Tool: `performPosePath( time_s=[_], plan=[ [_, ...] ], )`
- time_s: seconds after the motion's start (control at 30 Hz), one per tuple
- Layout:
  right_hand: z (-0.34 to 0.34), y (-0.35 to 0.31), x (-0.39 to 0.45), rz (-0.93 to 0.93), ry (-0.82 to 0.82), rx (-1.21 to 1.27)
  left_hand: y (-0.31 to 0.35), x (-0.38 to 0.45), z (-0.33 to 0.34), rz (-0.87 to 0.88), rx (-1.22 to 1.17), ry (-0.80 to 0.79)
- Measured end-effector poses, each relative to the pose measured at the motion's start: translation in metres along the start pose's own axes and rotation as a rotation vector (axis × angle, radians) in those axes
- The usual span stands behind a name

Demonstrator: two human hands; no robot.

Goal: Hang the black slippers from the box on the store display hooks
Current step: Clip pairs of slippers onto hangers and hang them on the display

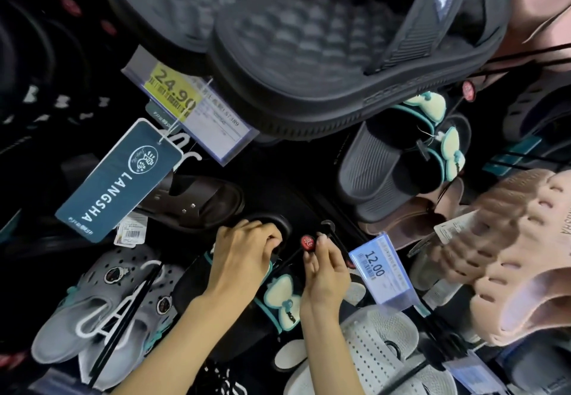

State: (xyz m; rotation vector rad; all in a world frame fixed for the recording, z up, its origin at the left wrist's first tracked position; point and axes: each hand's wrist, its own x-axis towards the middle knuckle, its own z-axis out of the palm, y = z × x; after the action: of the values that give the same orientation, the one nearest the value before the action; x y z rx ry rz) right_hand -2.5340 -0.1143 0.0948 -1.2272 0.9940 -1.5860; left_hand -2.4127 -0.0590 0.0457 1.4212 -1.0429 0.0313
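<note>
**Ana:** Hands low in the display, both busy. Left hand (239,254) is curled round the heel end of the black slipper (268,289), the one with the pale mint bow and teal edging.

**Ben:** And the right hand (326,271)?

**Ana:** Pinching the display hook (309,242) just behind its round red cap, fingers closed on the thin black rod.

**Ben:** So what's the key line-up?

**Ana:** Slipper sits just left of and below the hook tip, its long axis running from the left hand down towards the wrists. Left hand is carrying it; right is holding the rod. I'd judge the slipper must rise and slide right onto that tip.

**Ben:** Materials?

**Ana:** Matte foam sole, soft rubbery bow, thin dark rod. Blue price tag (378,266) reading 12.00 beside it.
</note>
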Motion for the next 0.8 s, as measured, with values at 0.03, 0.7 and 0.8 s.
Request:
performPosePath(
  time_s=[0.03, 0.7, 0.8],
  plan=[
    [0.002, 0.000, -0.001, 0.004, -0.007, -0.010, -0.001, 0.000, 0.001, -0.005, -0.007, 0.007],
    [0.040, 0.016, 0.049, -0.010, 0.008, -0.068, -0.050, -0.014, 0.029, 0.097, 0.020, -0.111],
    [0.044, 0.019, 0.055, 0.006, 0.005, -0.050, -0.055, -0.014, 0.027, 0.094, -0.041, -0.120]
  ],
)
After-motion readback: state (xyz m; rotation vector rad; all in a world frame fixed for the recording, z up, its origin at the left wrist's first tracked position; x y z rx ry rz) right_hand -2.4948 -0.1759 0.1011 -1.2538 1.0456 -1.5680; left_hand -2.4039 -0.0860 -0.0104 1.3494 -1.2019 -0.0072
